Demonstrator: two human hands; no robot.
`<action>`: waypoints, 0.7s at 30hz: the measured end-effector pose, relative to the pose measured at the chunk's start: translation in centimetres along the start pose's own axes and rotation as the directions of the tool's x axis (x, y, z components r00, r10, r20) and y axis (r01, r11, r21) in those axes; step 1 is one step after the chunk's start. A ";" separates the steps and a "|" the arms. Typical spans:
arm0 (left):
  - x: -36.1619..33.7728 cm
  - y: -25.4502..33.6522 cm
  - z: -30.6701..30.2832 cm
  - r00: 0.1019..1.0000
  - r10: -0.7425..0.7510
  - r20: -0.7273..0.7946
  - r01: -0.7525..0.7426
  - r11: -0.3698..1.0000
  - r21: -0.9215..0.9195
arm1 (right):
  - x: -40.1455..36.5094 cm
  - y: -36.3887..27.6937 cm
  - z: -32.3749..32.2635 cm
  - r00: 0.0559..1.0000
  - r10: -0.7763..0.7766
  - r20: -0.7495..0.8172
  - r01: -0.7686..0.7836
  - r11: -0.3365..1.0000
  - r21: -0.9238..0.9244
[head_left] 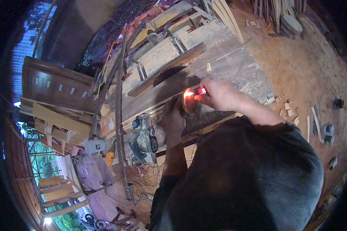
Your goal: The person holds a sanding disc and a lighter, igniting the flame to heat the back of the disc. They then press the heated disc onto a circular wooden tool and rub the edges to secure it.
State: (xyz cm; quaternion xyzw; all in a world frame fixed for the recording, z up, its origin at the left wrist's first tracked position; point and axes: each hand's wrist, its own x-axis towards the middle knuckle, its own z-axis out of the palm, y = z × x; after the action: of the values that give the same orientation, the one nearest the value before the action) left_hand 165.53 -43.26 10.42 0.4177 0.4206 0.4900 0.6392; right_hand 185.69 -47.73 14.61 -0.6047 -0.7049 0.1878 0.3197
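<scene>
In my right hand point(218, 93), fingers closed, is a small red object point(201, 91) with a bright glow at its left end. The glow falls on a rounded brown piece point(189, 104) directly below it. My left hand point(174, 120) is in shadow at the left side of this lit piece, over the wooden bench top point(239, 73); its fingers are too dark to tell whether they grip it. Just left of that hand sits a dusty blue-grey power tool point(144, 136). Beyond both hands, a toothed circular saw blade point(169, 75) stands up from the bench beside a long wooden board point(142, 88).
A long dark bar point(120, 111) crosses the bench's left side. Past it are a white jug point(94, 146) and an orange-handled tool point(110, 157). Wood offcuts point(289, 109) and cans point(328, 130) lie on the dirt floor at right. Planks point(61, 121) are stacked at left.
</scene>
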 end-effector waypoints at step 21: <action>1.3 -2.4 -2.4 1.000 -0.010 -0.013 0.010 1.000 0.021 | 0.1 -0.1 -0.7 0.992 0.100 0.076 -0.102 0.995 0.016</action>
State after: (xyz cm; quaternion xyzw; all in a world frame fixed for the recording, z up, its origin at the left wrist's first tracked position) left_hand 164.15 -42.11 7.24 0.4190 0.4320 0.4852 0.6343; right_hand 186.09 -47.77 15.14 -0.6290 -0.6829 0.2331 0.2891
